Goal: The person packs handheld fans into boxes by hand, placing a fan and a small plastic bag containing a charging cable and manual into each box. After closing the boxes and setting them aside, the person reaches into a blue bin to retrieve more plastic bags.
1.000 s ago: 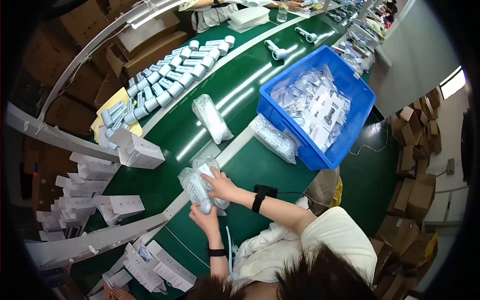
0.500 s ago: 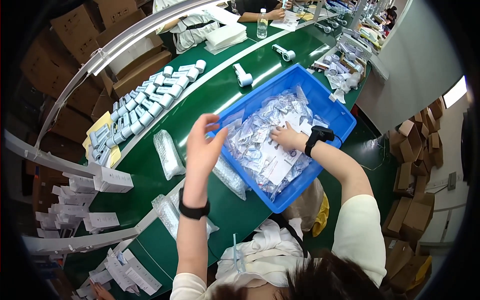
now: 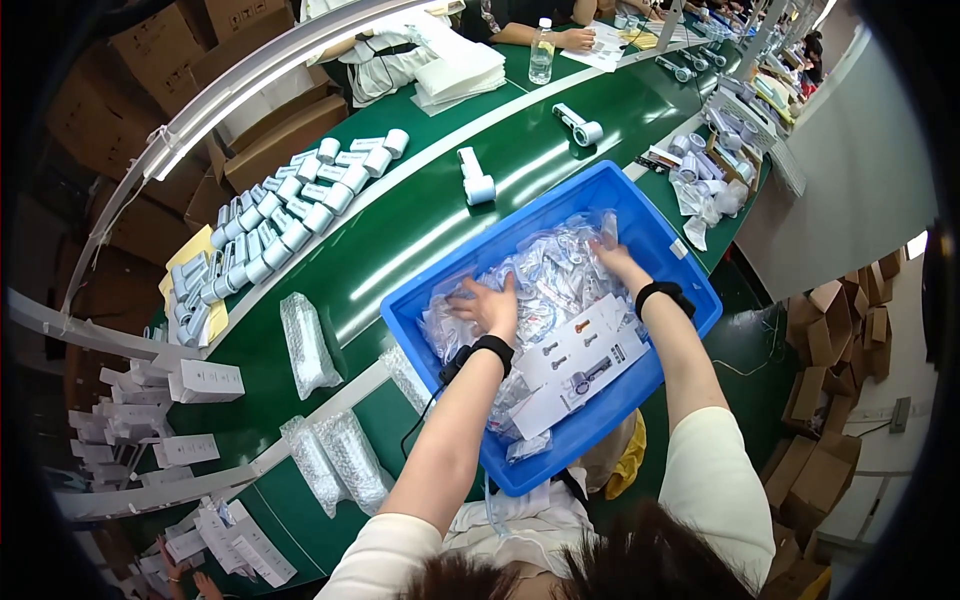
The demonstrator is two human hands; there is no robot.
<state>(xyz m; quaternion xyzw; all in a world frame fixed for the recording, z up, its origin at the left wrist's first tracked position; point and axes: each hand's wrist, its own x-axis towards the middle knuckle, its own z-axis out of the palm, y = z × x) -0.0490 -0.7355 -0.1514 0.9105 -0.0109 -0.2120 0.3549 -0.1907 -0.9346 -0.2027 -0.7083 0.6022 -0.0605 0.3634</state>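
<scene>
A blue plastic bin [image 3: 462,268] is filled with small clear plastic bags [image 3: 535,270] of white and blue parts. My left hand [image 3: 487,306] lies over the bags at the bin's left side, fingers spread and open. Toward the far right wall, my right hand [image 3: 613,257] presses among the bags, its fingers stretched out and their tips partly hidden. A white printed leaflet [image 3: 580,368] with small product pictures rests on top of the bags, nearer to me. Both wrists wear black bands.
Two light-blue handheld devices [image 3: 476,178] lie beyond the bin on the green table [image 3: 400,265]. Rows of similar devices [image 3: 290,215] stand at left. Bubble-wrapped packs [image 3: 308,345] and white boxes [image 3: 205,382] lie nearer. A water bottle [image 3: 541,52] stands at the back, near co-workers.
My left hand has come down from above the bin's left edge onto the bags. My right hand has moved off the leaflet to the bags farther away. The view has shifted slightly.
</scene>
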